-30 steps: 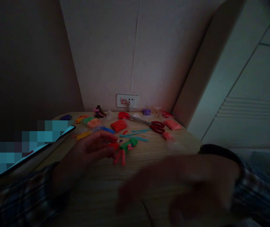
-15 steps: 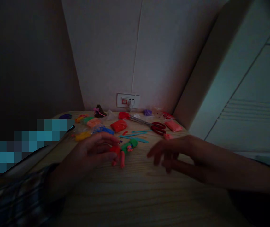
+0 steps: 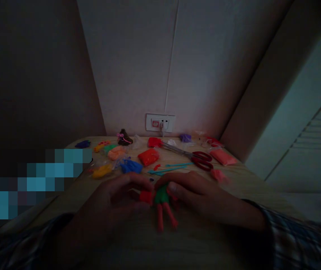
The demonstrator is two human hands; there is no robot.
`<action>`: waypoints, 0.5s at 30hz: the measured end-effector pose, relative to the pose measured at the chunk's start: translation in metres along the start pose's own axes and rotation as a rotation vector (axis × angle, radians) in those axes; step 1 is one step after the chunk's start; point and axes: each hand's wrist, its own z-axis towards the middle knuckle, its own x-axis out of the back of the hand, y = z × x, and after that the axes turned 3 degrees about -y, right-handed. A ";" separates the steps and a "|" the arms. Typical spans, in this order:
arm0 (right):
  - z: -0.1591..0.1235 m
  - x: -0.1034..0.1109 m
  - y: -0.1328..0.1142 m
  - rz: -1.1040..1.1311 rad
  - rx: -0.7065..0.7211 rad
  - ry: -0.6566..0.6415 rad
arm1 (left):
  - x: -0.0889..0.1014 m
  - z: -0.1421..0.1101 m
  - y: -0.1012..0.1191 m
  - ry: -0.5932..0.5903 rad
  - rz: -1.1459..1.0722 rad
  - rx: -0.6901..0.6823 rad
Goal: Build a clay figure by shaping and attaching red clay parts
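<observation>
A small modelling-clay figure with a green body (image 3: 162, 195) and two pink legs lies low on the table between my hands. My right hand (image 3: 197, 193) curls over its right side, thumb and fingers closed around it; its upper end is hidden. A red clay piece (image 3: 145, 197) sits between the thumb and fingers of my left hand (image 3: 118, 197), close to the figure's left side. Whether the red piece joins the figure, I cannot tell. More red shows beside my right thumb.
Beyond my hands lie turquoise modelling tools (image 3: 167, 170), red-handled scissors (image 3: 202, 160), a red clay packet (image 3: 148, 156), blue clay (image 3: 131, 166), yellow clay (image 3: 102, 171) and a pink packet (image 3: 222, 156). A brown clay shoe (image 3: 125, 137) stands near the wall, below a socket (image 3: 160, 123).
My right hand has moved left and closed on the clay figure. The figure has turned so its pink legs point toward me. The camera view has shifted slightly.
</observation>
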 end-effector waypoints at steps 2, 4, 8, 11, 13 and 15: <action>-0.003 0.000 0.001 0.094 0.039 -0.025 | -0.001 0.001 0.002 -0.047 -0.014 0.033; -0.004 -0.001 0.002 0.194 0.050 -0.093 | -0.002 0.002 0.004 -0.102 -0.045 0.059; -0.006 -0.004 0.000 0.324 -0.005 -0.186 | -0.002 -0.002 -0.002 -0.181 -0.164 0.102; -0.009 -0.002 -0.005 0.347 -0.042 -0.215 | -0.001 -0.011 -0.017 -0.184 -0.249 0.129; -0.012 0.002 -0.008 0.291 -0.065 -0.210 | 0.001 -0.016 -0.027 -0.165 -0.298 0.177; -0.015 0.007 -0.009 0.147 -0.083 -0.145 | 0.004 -0.018 -0.032 -0.154 -0.344 0.188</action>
